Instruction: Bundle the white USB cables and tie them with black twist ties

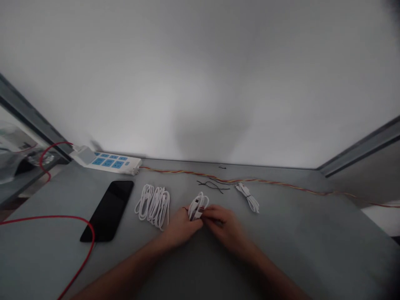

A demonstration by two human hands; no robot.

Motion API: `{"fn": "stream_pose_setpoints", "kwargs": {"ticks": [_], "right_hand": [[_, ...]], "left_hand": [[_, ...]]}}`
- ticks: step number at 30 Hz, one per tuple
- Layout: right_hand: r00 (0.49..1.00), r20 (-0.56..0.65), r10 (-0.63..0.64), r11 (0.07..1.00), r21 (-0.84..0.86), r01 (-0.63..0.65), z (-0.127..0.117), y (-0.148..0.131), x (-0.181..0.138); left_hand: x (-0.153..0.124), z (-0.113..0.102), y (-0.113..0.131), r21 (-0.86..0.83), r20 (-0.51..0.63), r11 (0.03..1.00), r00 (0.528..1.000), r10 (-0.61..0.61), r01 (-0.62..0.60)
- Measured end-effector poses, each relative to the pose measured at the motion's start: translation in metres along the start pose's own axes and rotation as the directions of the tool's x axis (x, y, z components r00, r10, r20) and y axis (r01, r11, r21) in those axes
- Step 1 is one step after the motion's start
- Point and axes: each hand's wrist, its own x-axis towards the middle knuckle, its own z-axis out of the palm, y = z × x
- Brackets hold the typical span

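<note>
Both of my hands meet over the middle of the grey table [300, 233]. My left hand [179, 228] and my right hand [222, 225] are closed on a small coiled white cable [197, 205], which sticks up between the fingers. Something thin and dark red shows at the coil, too small to name. A loose bundle of white cables [153, 205] lies just left of my left hand. A tied white cable bundle [248, 196] lies to the right, beyond my right hand. Thin black ties [213, 185] lie behind the coil.
A black phone [109, 208] lies flat at the left. A white power strip with blue sockets [108, 161] sits at the back left by the wall. A red cable [79, 233] loops across the left side. A twisted red-yellow wire [281, 183] runs along the back.
</note>
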Motion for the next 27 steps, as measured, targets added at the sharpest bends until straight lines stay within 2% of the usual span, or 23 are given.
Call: {"fn": "stream_pose_setpoints", "kwargs": {"ticks": [2, 5, 10, 17, 19, 23, 27], "right_hand": [[0.999, -0.006, 0.038, 0.997, 0.063, -0.037, 0.000, -0.002, 0.000], [0.992, -0.010, 0.123, 0.983, 0.141, -0.120, 0.003, -0.003, -0.002], [0.959, -0.066, 0.274, 0.957, 0.121, -0.265, 0.015, 0.001, -0.005], [0.948, -0.102, 0.301, 0.953, 0.079, -0.294, 0.018, -0.004, -0.005], [0.938, -0.093, 0.335, 0.940, 0.099, -0.326, 0.014, -0.005, -0.003], [0.926, -0.080, 0.368, 0.918, 0.187, -0.349, 0.006, -0.001, 0.001], [0.915, -0.127, 0.383, 0.910, 0.224, -0.350, 0.004, 0.003, 0.002]], "left_hand": [[0.000, 0.000, 0.002, 0.037, -0.021, 0.997, 0.998, 0.067, -0.066], [-0.001, 0.002, 0.002, 0.082, -0.021, 0.991, 0.994, 0.103, -0.101], [-0.004, 0.006, -0.003, 0.123, 0.030, 0.966, 0.974, 0.224, -0.226], [-0.013, 0.010, 0.001, 0.218, -0.015, 0.958, 0.981, 0.193, -0.185], [-0.015, 0.010, 0.005, 0.205, -0.009, 0.958, 0.978, 0.208, -0.202], [-0.018, 0.010, 0.011, 0.076, 0.035, 0.953, 0.956, 0.293, -0.295], [-0.014, 0.010, 0.006, 0.057, -0.025, 0.949, 0.950, 0.312, -0.310]]}}
